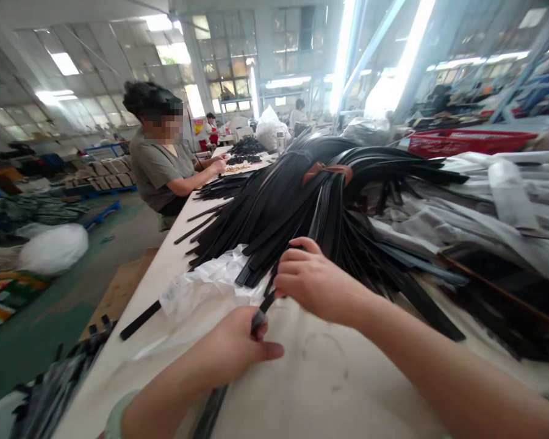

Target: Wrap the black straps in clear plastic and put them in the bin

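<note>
A long black strap (268, 302) runs between my two hands above the pale tabletop. My left hand (238, 344) is closed around it, with the thumb pointing right and a greyish, shiny stretch of strap at the fingers. A lower length of black strap shows beneath my left wrist. Higher up, my right hand (318, 280) grips the same strap with curled fingers; its far end is lost among other straps. Just beyond lies a big heap of black straps (274, 201), part of it bound with a brown tie (327, 174). Crumpled clear plastic (210, 280) sits left of the heap.
Another person (160, 158) works at the table's left edge further along. White plastic-wrapped material (498, 195) and a red crate (471, 141) are on the right. More bundled straps (64, 384) stand below the table's left edge (114, 332). Pallets and bags occupy the floor.
</note>
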`<state>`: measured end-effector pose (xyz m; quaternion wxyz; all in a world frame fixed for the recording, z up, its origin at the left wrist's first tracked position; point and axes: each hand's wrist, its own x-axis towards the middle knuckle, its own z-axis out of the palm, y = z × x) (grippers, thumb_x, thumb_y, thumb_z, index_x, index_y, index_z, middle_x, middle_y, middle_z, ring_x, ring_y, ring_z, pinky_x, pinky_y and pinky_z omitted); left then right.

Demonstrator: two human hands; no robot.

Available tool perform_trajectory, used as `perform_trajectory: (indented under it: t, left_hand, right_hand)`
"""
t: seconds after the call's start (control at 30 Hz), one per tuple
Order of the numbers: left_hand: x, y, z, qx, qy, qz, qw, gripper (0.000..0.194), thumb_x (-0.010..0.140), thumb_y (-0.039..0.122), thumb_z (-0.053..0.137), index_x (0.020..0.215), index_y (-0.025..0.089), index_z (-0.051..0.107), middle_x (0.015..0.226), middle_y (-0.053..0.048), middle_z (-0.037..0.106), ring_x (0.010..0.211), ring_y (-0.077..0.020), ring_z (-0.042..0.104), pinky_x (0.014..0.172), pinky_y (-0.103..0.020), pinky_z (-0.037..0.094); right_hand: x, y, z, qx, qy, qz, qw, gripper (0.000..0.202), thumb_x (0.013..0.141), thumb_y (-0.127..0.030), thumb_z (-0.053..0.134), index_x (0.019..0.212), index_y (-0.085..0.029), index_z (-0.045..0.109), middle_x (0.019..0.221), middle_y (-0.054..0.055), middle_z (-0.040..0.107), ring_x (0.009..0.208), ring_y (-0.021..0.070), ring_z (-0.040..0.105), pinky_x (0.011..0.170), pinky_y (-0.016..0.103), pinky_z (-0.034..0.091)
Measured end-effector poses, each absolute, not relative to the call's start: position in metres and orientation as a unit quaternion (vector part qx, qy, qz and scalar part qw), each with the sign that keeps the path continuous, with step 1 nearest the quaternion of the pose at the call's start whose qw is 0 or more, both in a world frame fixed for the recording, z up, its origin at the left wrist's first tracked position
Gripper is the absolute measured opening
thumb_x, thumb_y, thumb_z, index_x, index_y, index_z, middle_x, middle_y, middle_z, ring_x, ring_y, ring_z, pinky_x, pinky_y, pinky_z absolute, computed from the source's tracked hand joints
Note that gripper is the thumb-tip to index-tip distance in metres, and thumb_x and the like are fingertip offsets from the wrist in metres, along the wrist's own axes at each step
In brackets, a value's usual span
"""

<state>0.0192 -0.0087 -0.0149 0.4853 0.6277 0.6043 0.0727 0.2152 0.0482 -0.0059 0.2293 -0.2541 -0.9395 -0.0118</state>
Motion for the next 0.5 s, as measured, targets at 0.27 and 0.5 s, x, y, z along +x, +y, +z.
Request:
perform_trajectory:
  t: [0.27, 0.5]
  left_hand:
    - [0.021, -0.005, -0.013, 0.611, 0.597, 0.081, 0.514, 0.033, 0.065, 0.028, 0.064, 0.064, 0.022, 0.031, 0.053, 0.011, 0.03, 0.048, -0.0075, 0.028, 0.046, -0.022, 0.024]
    - [0.017, -0.006, -0.017, 0.621, 0.614, 0.118, 0.472, 0.034, 0.064, 0.03, 0.066, 0.064, 0.021, 0.033, 0.052, 0.011, 0.03, 0.046, -0.0068, 0.03, 0.046, -0.021, 0.023]
  right_hand:
    - [0.231, 0.067, -0.003, -0.325, -0.92, -0.047, 0.213, 0.013, 0.088, -0.029, 0.062, 0.077, -0.021, 0.063, 0.078, -0.001, 0.066, 0.091, 0.0181, 0.056, 0.108, 0.047, 0.008]
    - [0.223, 0.055, 0.002, -0.29, -0.914, -0.119, 0.258, 0.015, 0.092, -0.022, 0.054, 0.079, -0.021, 0.061, 0.077, -0.001, 0.063, 0.092, 0.0168, 0.054, 0.105, 0.04, 0.016]
